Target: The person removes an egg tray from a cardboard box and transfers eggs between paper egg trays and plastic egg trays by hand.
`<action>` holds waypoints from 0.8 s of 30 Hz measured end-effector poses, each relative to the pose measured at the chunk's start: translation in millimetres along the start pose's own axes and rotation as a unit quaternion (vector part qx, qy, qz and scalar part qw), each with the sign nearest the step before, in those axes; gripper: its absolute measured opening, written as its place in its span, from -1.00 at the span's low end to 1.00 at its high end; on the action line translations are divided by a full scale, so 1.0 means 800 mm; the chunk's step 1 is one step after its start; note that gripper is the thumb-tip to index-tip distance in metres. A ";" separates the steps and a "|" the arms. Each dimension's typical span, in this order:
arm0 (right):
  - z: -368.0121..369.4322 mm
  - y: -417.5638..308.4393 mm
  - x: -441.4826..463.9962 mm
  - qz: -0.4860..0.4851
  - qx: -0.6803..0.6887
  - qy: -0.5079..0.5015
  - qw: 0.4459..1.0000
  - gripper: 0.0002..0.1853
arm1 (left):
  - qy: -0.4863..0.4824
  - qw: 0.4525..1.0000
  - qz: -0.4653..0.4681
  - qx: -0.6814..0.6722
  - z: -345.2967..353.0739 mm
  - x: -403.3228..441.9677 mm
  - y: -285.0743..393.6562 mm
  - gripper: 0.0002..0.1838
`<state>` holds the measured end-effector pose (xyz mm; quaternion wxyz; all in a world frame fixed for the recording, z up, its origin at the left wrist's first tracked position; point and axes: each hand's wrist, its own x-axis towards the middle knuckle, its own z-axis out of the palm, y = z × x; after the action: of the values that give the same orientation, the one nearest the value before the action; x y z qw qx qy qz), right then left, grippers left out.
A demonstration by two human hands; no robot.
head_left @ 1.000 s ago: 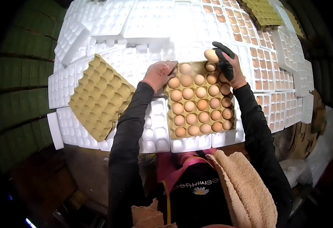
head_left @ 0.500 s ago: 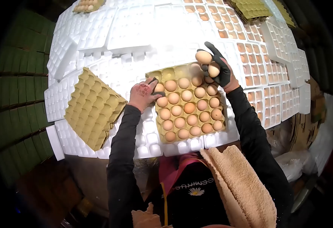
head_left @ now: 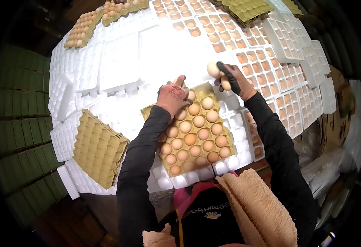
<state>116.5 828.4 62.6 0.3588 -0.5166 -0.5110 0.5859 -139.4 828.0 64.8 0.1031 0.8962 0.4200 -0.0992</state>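
Note:
A pulp tray [head_left: 226, 136] with rows of brown eggs [head_left: 190, 139] lies tilted in front of me on white foam trays. My gloved left hand [head_left: 173, 96] is at its upper left part, fingers curled round an egg at the far end, which shows only in part. Right of the tray's far corner, my gloved right hand [head_left: 232, 78] is raised above the foam trays. Its dark fingers are closed on eggs: a pale one [head_left: 214, 69] at the fingertips and another [head_left: 225, 83] below it.
Stacked pulp trays [head_left: 96, 148] lie at the left. Foam trays filled with eggs [head_left: 289, 107] cover the right side. More pulp trays of eggs [head_left: 83, 29] sit at the far left, and a pulp stack [head_left: 246, 10] at the far right. Green stacks [head_left: 22, 136] line the left edge.
The view has shifted. My left hand has moved from the tray's left edge to its far part. My right hand has moved away from the tray's far corner, still holding eggs.

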 end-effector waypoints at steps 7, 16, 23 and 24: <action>0.011 0.027 0.090 -0.082 0.098 0.183 0.975 -0.48 | 0.112 0.935 0.008 -0.336 -0.027 0.061 -0.098 -0.37; 0.016 0.003 0.177 -0.065 -0.497 0.199 0.843 -0.51 | -0.062 0.965 0.057 -0.249 -0.029 0.203 -0.179 -0.44; -0.008 0.068 0.245 -0.320 -0.318 0.331 0.829 -0.51 | 0.329 0.941 -0.058 -0.050 0.065 0.281 -0.088 -0.51; -0.011 0.056 0.228 -0.355 -0.285 0.352 0.818 -0.52 | 0.365 0.929 -0.058 -0.022 0.069 0.278 -0.081 -0.48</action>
<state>91.9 994.0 -23.7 0.5341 -0.5499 -0.6417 0.0245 -55.1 1016.8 -53.4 -0.0438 0.8420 0.4821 0.2382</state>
